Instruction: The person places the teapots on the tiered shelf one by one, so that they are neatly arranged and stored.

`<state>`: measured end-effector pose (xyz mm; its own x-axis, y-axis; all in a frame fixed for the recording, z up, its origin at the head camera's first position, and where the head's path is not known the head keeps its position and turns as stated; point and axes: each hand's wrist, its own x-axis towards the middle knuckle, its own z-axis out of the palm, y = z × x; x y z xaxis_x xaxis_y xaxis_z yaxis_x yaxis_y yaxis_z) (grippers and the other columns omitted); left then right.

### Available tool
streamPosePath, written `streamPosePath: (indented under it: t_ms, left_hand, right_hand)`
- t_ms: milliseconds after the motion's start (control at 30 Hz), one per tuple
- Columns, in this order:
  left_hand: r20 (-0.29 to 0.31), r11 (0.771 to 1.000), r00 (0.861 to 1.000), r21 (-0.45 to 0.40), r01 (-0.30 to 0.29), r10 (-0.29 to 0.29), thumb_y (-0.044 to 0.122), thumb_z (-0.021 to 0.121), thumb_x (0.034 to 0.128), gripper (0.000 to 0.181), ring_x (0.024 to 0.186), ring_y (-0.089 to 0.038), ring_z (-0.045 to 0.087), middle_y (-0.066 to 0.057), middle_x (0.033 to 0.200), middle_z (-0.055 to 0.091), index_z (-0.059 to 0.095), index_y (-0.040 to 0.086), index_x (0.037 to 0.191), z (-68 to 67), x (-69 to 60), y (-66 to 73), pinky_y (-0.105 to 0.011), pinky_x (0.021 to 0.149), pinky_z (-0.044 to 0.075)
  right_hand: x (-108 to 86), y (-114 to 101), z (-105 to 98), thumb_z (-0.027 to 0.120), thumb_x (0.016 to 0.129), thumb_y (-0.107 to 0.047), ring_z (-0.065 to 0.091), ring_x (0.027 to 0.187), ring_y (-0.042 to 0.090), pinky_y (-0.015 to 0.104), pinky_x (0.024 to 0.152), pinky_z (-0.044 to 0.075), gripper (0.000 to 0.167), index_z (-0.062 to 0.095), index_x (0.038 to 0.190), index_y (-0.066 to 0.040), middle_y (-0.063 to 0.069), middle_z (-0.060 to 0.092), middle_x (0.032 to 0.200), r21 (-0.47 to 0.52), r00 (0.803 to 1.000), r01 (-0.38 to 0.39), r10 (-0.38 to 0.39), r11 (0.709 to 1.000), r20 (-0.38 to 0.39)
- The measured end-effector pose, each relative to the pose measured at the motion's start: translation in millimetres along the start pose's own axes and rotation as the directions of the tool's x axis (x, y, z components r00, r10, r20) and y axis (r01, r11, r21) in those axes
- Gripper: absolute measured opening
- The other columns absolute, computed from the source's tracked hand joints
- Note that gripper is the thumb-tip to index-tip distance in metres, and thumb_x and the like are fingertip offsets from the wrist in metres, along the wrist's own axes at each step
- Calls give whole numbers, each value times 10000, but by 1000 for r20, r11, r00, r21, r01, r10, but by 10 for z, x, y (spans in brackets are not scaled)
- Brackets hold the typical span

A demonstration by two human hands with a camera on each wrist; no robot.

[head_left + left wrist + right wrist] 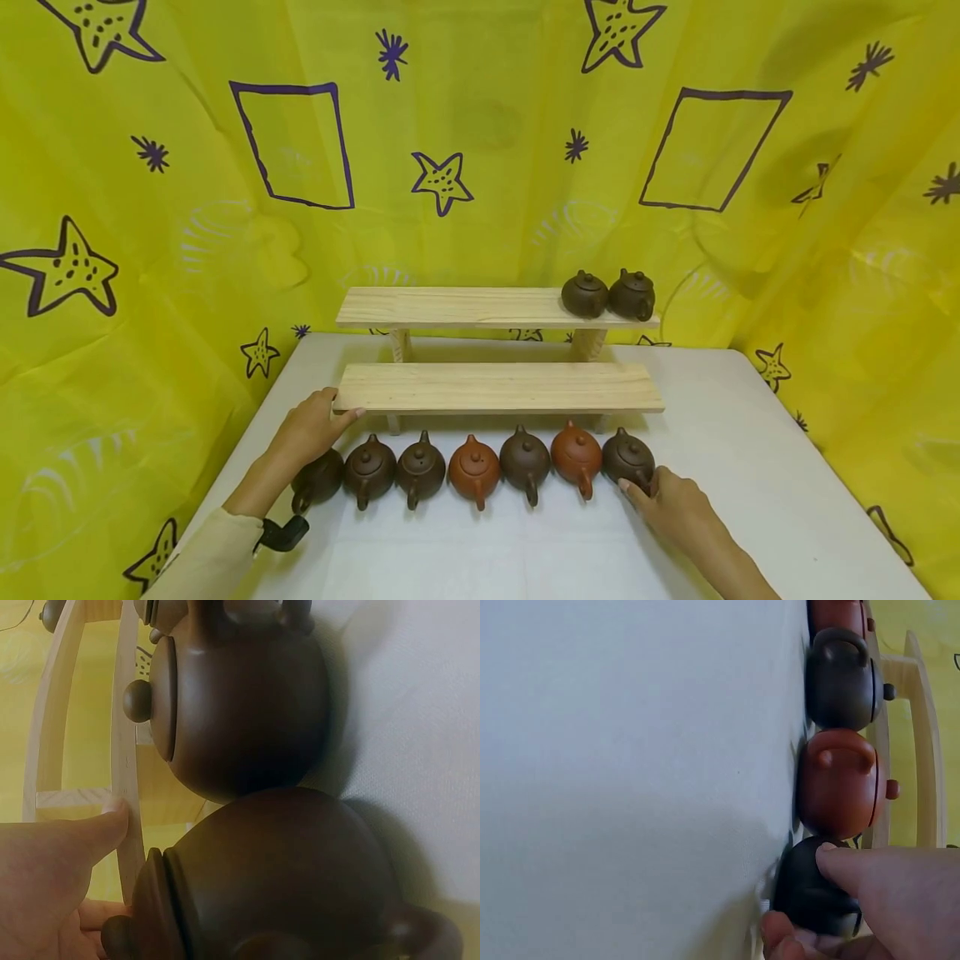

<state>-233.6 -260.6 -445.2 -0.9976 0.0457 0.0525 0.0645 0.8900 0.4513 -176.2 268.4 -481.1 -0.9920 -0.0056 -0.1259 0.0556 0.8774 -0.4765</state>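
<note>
My left hand (pixel 309 427) holds the left end of the lower step of a two-tier wooden shelf (pixel 495 388), with the thumb against its front edge. Just below that hand, a dark brown teapot (pixel 318 477) is partly hidden by the wrist. At the right end of the row, my right hand (pixel 675 504) grips a dark teapot (pixel 627 457) by its handle side, thumb on the near side. That teapot sits beside a reddish-brown teapot (pixel 840 784). More dark teapots and another reddish one (pixel 474 468) stand between, spouts toward the shelf.
Two dark teapots, one of them (pixel 584 295) nearer the middle, stand at the right end of the upper step (pixel 450 307). A white-covered table (pixel 450 554) carries everything. Yellow patterned cloth (pixel 480 108) hangs behind and at both sides.
</note>
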Motion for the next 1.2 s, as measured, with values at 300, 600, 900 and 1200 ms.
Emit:
streamPosePath:
  t_ms: [300,600,900,1200]
  left_hand:
    - [-4,1000,1000,3,-6,6,374,670,1040,690,1147,-555,635,-410,1280,609,501,-222,1344,-11,6,4,-640,938,525]
    - [13,1000,1000,5,7,-7,377,662,1046,718,1195,-573,609,-421,1323,584,470,-227,1385,-2,-3,4,-649,975,510]
    - [3,1000,1000,16,-15,15,364,659,1046,702,1176,-579,612,-423,1294,594,477,-229,1373,-10,-4,3,-655,962,509]
    - [8,1000,1000,23,-10,10,366,661,1045,706,1178,-577,611,-423,1296,592,476,-230,1375,-6,-8,-7,-652,962,510]
  right_hand:
    - [-22,9,97,647,1041,-256,491,571,163,284,512,376,375,537,741,-60,20,485,629,-1,996,77,-77,997,-48]
    - [-72,10,110,617,1076,-205,479,522,124,253,517,386,360,517,746,-102,-38,557,573,56,990,113,-107,992,-94]
    - [-139,-1,42,628,1076,-191,456,524,78,254,543,399,349,537,747,-124,-71,582,580,50,967,172,-158,984,-202]
    - [-198,-232,-211,607,1089,-199,477,520,53,240,502,416,336,563,764,-126,-57,622,608,88,957,226,-205,970,-203]
